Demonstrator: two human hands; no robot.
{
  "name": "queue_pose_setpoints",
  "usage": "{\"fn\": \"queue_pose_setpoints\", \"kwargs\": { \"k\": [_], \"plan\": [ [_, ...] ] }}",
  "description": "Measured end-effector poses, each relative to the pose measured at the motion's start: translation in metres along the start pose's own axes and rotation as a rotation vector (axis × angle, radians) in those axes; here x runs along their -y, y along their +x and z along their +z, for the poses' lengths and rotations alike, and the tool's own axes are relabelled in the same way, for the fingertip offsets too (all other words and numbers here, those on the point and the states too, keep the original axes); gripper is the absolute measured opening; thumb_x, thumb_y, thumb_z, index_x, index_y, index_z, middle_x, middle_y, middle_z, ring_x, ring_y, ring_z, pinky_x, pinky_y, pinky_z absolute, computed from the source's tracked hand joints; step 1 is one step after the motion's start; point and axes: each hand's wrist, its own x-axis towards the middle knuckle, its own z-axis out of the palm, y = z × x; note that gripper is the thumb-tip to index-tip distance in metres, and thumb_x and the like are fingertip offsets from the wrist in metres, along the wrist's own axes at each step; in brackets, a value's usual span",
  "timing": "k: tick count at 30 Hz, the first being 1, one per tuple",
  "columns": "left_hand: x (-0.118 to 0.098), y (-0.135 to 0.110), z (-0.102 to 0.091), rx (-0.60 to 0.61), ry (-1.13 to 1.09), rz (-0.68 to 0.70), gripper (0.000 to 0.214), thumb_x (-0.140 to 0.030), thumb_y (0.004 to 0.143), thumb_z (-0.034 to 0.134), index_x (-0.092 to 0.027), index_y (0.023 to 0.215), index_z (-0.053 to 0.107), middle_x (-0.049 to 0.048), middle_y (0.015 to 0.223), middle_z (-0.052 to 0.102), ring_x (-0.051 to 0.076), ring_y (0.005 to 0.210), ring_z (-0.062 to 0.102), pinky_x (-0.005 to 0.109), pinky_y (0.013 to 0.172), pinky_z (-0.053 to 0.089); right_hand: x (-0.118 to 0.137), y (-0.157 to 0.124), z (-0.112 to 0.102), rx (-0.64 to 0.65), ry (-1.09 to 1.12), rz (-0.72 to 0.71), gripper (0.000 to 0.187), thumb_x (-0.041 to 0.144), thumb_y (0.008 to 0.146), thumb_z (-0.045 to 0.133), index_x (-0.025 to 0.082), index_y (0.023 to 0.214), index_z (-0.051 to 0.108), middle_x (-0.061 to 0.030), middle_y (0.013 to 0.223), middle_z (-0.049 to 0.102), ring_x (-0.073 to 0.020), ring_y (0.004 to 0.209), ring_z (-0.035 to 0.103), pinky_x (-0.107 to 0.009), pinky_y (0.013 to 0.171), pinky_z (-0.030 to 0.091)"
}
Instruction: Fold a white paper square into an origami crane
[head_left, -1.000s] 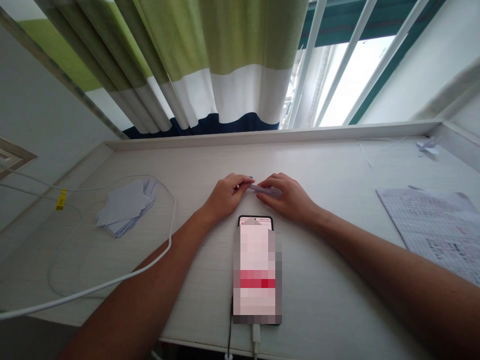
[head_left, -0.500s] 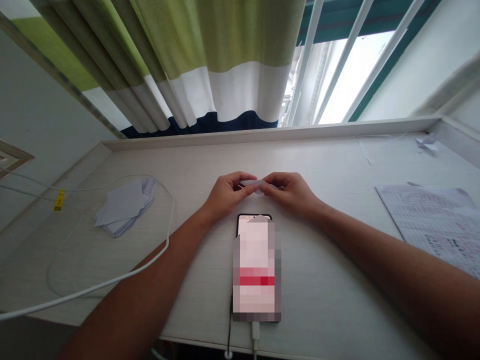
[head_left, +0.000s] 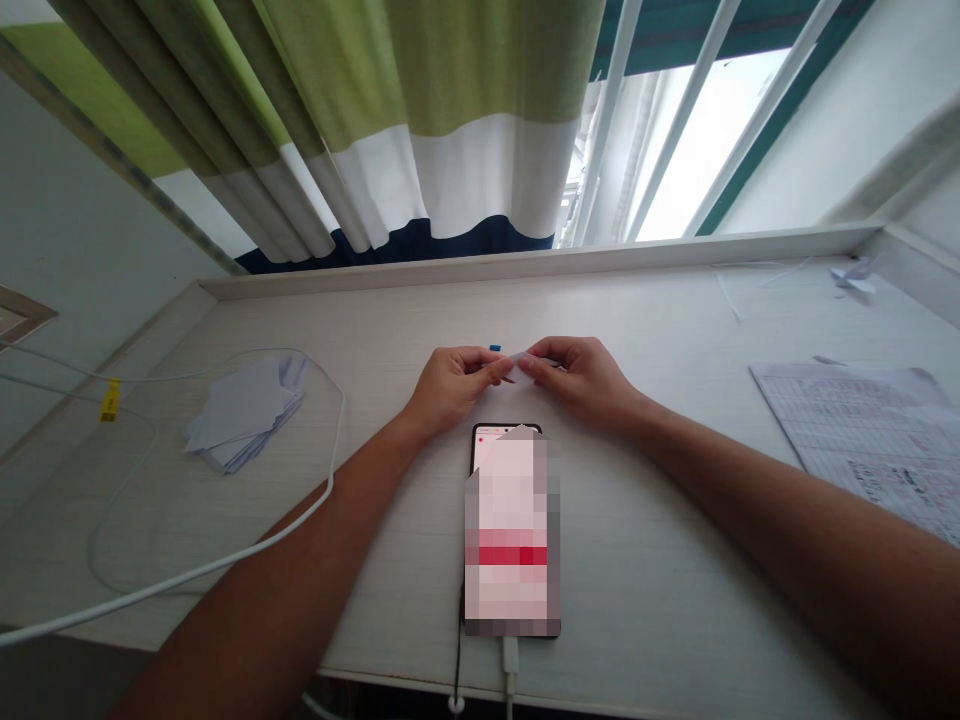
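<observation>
Between my two hands, above the desk, is a small folded piece of white paper (head_left: 519,371). My left hand (head_left: 452,388) pinches its left side between thumb and fingers. The right side is pinched by my right hand (head_left: 581,375), thumb in front and fingers behind. My fingers cover much of the paper, so its full shape is hidden. A small blue item (head_left: 495,348), too small to name, shows just beyond my left fingertips. Nearer to me than both hands lies a phone (head_left: 511,500) with its screen lit and blurred out.
A stack of white paper sheets (head_left: 244,410) lies on the left of the white desk (head_left: 360,320). Across my left forearm runs a white cable (head_left: 225,560). Written sheets (head_left: 855,410) lie at the right, crumpled paper (head_left: 855,275) at the back right. A charging plug (head_left: 510,655) joins the phone.
The paper has turned and tilted between my fingers, and my grip on it has shifted slightly. The small blue item now shows behind my left fingertips. The view has moved a little.
</observation>
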Motion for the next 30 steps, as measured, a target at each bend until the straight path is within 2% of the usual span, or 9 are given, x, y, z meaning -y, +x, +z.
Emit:
{"fn": "queue_pose_setpoints", "kwargs": {
  "k": [6, 9, 11, 13, 17, 21, 26, 30],
  "plan": [
    [0.002, 0.0, 0.002, -0.002, -0.093, -0.016, 0.04, -0.052, 0.07, 0.087, -0.015, 0.084, 0.078, 0.0062, 0.085, 0.078, 0.017, 0.078, 0.068, 0.029, 0.075, 0.052, -0.001, 0.001, 0.002, 0.027, 0.045, 0.019, 0.031, 0.045, 0.09, 0.066, 0.016, 0.085, 0.075, -0.006, 0.083, 0.075, -0.0196, 0.076, 0.064, -0.03, 0.068, 0.048],
    [0.006, -0.001, 0.002, -0.028, -0.056, 0.006, 0.039, -0.047, 0.075, 0.085, -0.016, 0.097, 0.076, 0.0049, 0.082, 0.077, 0.017, 0.075, 0.068, 0.028, 0.07, 0.05, -0.004, 0.001, 0.003, 0.001, 0.014, 0.022, 0.025, 0.04, 0.09, 0.067, 0.017, 0.09, 0.074, -0.0053, 0.083, 0.075, -0.0194, 0.077, 0.065, -0.031, 0.071, 0.049],
    [0.008, -0.002, 0.002, -0.031, 0.034, 0.027, 0.036, -0.043, 0.08, 0.081, -0.017, 0.104, 0.074, 0.003, 0.076, 0.075, 0.016, 0.07, 0.067, 0.028, 0.067, 0.048, -0.006, 0.001, 0.004, -0.018, -0.027, 0.009, 0.019, 0.036, 0.09, 0.069, 0.018, 0.097, 0.071, -0.0036, 0.081, 0.074, -0.0191, 0.075, 0.066, -0.032, 0.072, 0.05],
    [0.01, -0.003, 0.002, -0.026, 0.151, 0.061, 0.029, -0.039, 0.084, 0.077, -0.019, 0.104, 0.073, 0.0029, 0.078, 0.075, 0.016, 0.07, 0.066, 0.028, 0.067, 0.048, -0.009, 0.001, 0.006, -0.045, -0.126, -0.034, 0.015, 0.031, 0.088, 0.071, 0.019, 0.097, 0.069, -0.003, 0.081, 0.072, -0.0196, 0.075, 0.065, -0.033, 0.072, 0.049],
    [0.011, -0.002, 0.003, -0.092, 0.465, 0.144, 0.008, -0.028, 0.086, 0.073, -0.02, 0.09, 0.073, 0.0051, 0.094, 0.075, 0.022, 0.093, 0.067, 0.034, 0.083, 0.052, -0.015, 0.002, 0.008, -0.046, -0.393, -0.237, 0.002, 0.021, 0.088, 0.07, 0.021, 0.089, 0.072, -0.0075, 0.099, 0.073, -0.0249, 0.095, 0.062, -0.038, 0.084, 0.05],
    [0.011, -0.002, 0.003, -0.172, 0.723, 0.196, 0.008, -0.028, 0.083, 0.078, -0.022, 0.087, 0.074, 0.0054, 0.102, 0.073, 0.026, 0.108, 0.059, 0.042, 0.099, 0.048, -0.015, 0.0, 0.004, 0.091, -0.554, -0.38, 0.019, 0.017, 0.098, 0.058, 0.02, 0.095, 0.076, -0.0094, 0.108, 0.075, -0.0267, 0.101, 0.063, -0.043, 0.09, 0.049],
    [0.009, -0.002, 0.001, -0.079, 0.769, 0.319, 0.006, -0.024, 0.09, 0.071, -0.024, 0.089, 0.077, 0.0038, 0.106, 0.075, 0.025, 0.109, 0.06, 0.041, 0.099, 0.048, -0.006, -0.003, -0.005, 0.184, -0.767, -0.52, 0.023, 0.019, 0.101, 0.055, 0.019, 0.107, 0.077, -0.0099, 0.125, 0.074, -0.03, 0.118, 0.062, -0.048, 0.1, 0.044],
    [0.007, 0.0, -0.005, 0.024, 0.833, 0.39, 0.012, -0.026, 0.094, 0.067, -0.024, 0.093, 0.078, 0.0035, 0.105, 0.078, 0.024, 0.106, 0.064, 0.043, 0.096, 0.047, -0.002, -0.004, -0.007, 0.249, -0.773, -0.554, 0.025, 0.019, 0.102, 0.055, 0.018, 0.115, 0.076, -0.0085, 0.119, 0.077, -0.026, 0.109, 0.067, -0.044, 0.099, 0.046]
  ]
}}
